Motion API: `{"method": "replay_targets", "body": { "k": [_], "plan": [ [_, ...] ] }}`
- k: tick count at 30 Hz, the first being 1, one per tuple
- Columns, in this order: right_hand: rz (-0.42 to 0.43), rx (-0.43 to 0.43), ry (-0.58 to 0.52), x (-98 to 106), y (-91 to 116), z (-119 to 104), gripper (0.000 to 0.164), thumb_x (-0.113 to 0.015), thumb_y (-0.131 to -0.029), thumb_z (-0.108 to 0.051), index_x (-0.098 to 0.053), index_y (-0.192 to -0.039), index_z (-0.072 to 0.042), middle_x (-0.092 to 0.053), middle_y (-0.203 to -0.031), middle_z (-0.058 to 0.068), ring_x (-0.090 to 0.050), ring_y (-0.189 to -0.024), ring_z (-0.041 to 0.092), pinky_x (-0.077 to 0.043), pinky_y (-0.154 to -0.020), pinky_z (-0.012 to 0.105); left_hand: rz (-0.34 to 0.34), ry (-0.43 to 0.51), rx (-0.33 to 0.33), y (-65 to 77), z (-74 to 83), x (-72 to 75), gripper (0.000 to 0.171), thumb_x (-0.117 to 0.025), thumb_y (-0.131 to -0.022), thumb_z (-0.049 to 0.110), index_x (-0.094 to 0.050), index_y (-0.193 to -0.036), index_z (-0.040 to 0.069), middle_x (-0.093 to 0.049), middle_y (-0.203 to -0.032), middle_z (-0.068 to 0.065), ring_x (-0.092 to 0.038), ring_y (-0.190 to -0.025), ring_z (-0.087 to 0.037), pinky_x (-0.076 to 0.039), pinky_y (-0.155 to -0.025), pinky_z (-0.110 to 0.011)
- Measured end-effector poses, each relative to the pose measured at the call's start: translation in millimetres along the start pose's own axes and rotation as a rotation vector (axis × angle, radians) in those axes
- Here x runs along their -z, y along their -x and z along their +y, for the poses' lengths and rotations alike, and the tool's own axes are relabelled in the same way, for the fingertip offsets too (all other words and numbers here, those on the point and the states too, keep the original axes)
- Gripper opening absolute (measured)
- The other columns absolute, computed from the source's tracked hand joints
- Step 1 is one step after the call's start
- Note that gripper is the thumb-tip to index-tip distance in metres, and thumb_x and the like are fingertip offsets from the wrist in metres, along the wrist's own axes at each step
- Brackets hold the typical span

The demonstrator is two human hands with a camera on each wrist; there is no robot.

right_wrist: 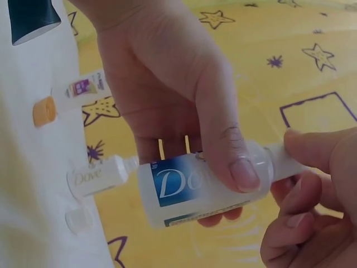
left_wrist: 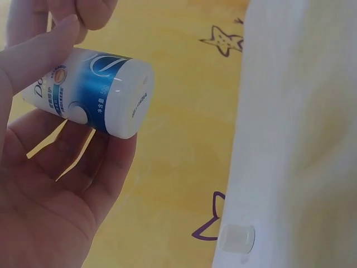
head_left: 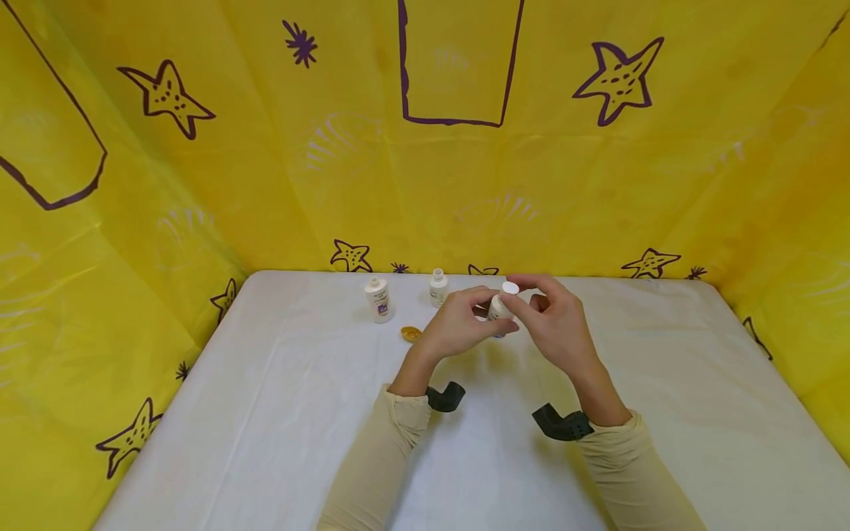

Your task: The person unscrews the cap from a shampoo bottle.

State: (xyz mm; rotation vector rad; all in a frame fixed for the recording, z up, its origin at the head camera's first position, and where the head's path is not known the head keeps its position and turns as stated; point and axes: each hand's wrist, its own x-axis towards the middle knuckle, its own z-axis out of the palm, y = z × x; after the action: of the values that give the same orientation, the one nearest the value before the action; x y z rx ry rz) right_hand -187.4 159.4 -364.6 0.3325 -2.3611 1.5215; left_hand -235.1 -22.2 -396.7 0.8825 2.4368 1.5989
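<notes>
A small white Dove bottle [head_left: 499, 308] with a blue label [right_wrist: 174, 181] is held up over the table by both hands. My left hand [head_left: 458, 324] grips its body, the thumb lying along one side and the fingers underneath. At its top end, my right hand [head_left: 558, 324] pinches the white cap [right_wrist: 283, 162] between thumb and fingers. The bottle's flat base [left_wrist: 139, 103] faces away from the hands in the left wrist view. Part of the label is covered by the left thumb.
Behind and left of the hands stand an uncapped white Dove bottle [head_left: 438, 288] and another uncapped bottle [head_left: 381, 302] with a purple label. An orange cap [head_left: 411, 334] lies nearby on the white-covered table [head_left: 279, 413], along with a loose white cap [right_wrist: 80, 220]. Yellow cloth [head_left: 265, 184] hangs around the table.
</notes>
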Motion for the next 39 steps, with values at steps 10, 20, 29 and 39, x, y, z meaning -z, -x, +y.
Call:
{"method": "replay_targets", "body": {
  "k": [10,20,29,39],
  "plan": [
    [-0.107,0.027,-0.029,4.9,-0.4,0.8,0.04,-0.067,-0.099,-0.013,-0.064,-0.138,-0.01,-0.072,-0.111,0.014,-0.048,-0.05,0.013,-0.041,-0.049,0.024,0.015,0.013,0.025,0.7,-2.5,3.5,0.034,-0.082,-0.086,0.036,-0.073,-0.118,0.029,-0.072,-0.107,0.013,-0.067,-0.098,-0.017,-0.057,-0.086,-0.029],
    [-0.01,-0.028,0.02,2.0,-0.7,0.2,0.032,-0.079,-0.091,-0.021,-0.064,-0.116,-0.007,-0.058,-0.101,0.009,-0.039,-0.054,0.012,-0.033,-0.048,0.025,0.005,-0.015,-0.006,1.7,1.4,2.3,0.031,-0.082,-0.086,0.036,-0.074,-0.116,0.032,-0.072,-0.11,0.015,-0.065,-0.096,-0.006,-0.056,-0.089,-0.026],
    [-0.039,0.043,0.036,3.3,0.6,0.7,0.031,-0.074,-0.094,-0.015,-0.068,-0.123,-0.007,-0.065,-0.107,0.011,-0.043,-0.055,0.01,-0.037,-0.05,0.021,0.007,-0.017,-0.006,0.8,2.4,2.9,0.033,-0.083,-0.086,0.035,-0.073,-0.118,0.031,-0.072,-0.109,0.015,-0.066,-0.095,-0.008,-0.057,-0.086,-0.026],
    [-0.121,0.123,0.084,6.0,1.1,-1.1,0.043,-0.068,-0.098,-0.012,-0.061,-0.14,-0.005,-0.067,-0.123,0.014,-0.044,-0.051,0.009,-0.04,-0.048,0.023,0.011,0.003,0.027,0.6,0.5,5.6,0.036,-0.083,-0.086,0.034,-0.074,-0.12,0.026,-0.073,-0.11,0.01,-0.066,-0.097,-0.012,-0.057,-0.085,-0.027]
  ]
}}
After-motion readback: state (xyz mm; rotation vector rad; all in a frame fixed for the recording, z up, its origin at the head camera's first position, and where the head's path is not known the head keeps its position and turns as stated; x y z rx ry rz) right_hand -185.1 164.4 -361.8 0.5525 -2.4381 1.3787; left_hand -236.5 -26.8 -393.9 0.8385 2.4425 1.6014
